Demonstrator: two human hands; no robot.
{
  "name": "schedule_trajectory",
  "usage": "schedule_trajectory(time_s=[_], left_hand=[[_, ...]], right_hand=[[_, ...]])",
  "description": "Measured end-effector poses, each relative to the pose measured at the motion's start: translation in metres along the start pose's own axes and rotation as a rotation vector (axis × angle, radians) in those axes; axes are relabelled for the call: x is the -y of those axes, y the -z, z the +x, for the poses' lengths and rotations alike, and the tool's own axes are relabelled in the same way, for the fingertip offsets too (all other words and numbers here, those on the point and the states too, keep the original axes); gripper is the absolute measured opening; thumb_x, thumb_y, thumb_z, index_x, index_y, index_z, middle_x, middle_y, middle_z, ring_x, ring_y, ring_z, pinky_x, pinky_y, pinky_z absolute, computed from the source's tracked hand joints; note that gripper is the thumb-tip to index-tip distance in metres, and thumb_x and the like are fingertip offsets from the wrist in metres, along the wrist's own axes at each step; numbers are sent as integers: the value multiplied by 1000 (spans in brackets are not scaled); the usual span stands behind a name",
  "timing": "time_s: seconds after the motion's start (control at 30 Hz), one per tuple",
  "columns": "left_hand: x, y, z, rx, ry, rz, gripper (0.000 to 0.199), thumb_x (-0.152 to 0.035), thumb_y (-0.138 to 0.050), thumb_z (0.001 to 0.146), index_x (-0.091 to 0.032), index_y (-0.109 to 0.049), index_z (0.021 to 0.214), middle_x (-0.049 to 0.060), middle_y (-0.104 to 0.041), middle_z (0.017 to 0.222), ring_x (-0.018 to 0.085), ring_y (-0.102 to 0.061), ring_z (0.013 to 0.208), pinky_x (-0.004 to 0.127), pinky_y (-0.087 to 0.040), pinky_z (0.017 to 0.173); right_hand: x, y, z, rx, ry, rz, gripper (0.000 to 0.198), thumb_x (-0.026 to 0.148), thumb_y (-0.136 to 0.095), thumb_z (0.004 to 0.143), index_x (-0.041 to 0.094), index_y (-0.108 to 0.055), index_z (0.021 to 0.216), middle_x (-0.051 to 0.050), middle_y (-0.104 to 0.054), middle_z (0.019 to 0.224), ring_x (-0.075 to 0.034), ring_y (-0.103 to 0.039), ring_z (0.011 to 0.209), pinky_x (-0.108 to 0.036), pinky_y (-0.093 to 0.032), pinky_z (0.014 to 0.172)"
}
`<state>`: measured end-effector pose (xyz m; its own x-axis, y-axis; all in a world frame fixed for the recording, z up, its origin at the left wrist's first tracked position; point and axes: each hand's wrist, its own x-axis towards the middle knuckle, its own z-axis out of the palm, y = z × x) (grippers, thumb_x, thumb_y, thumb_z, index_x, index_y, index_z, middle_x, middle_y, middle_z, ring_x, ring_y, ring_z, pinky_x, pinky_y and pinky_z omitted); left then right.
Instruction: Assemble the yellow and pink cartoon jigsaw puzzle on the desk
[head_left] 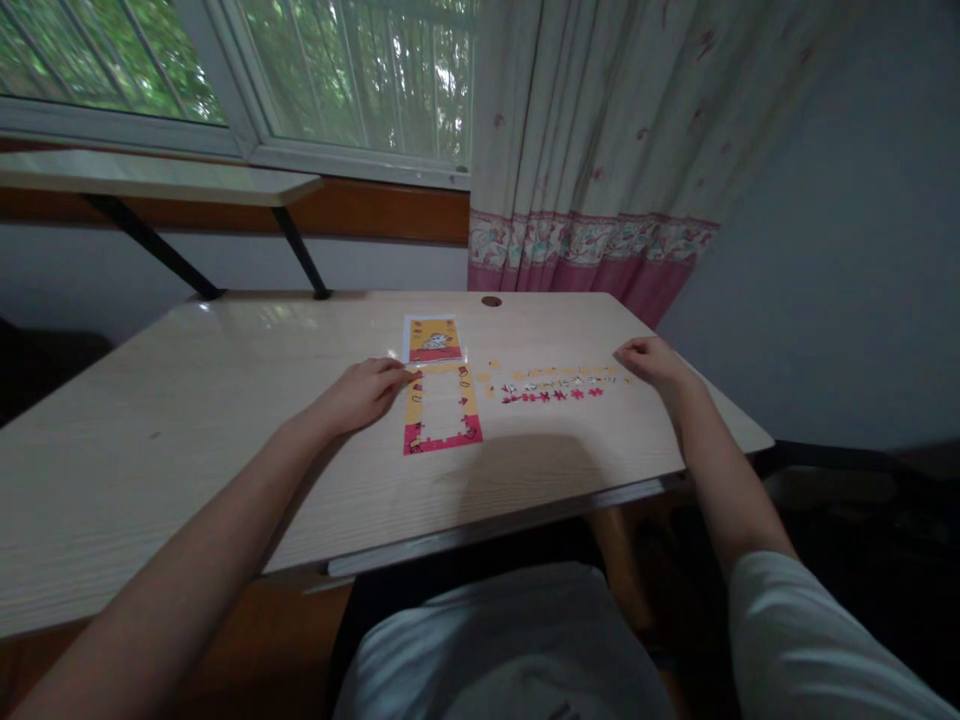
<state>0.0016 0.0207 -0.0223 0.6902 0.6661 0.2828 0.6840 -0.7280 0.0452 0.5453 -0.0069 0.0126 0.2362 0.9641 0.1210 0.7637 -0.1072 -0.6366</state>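
A jigsaw border (472, 405), yellow above and red-pink below, lies on the table around a bare middle. My left hand (369, 393) rests at its upper left corner, fingers stretched out and the fingertips on the frame's edge. Just above the border is a reference picture (435, 341) of a white animal on yellow and red. Loose puzzle pieces (559, 394) lie in rows to the right, yellow ones behind, red ones in front. Beyond their right end my right hand (646, 359) has its fingers closed over the tabletop; anything in them is too small to make out.
The pale wooden table (225, 430) has a cable hole (491, 301) near its back edge. At the back left a raised shelf (172, 180) stands on dark supports. A curtain (592, 150) hangs behind the table beside a window (352, 80).
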Motion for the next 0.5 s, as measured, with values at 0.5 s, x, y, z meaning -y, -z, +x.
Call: schedule_trajectory(time_s=[0.5], left_hand=[[2, 0, 0, -16, -2, -20, 48, -36, -31, 100, -18, -70, 122, 16, -68, 122, 30, -64, 107, 46, -54, 91]], right_hand=[[-5, 1, -2, 255, 62, 115, 36, 46, -78, 59, 15, -71, 77, 4, -52, 56, -10, -45, 53, -27, -34, 53]])
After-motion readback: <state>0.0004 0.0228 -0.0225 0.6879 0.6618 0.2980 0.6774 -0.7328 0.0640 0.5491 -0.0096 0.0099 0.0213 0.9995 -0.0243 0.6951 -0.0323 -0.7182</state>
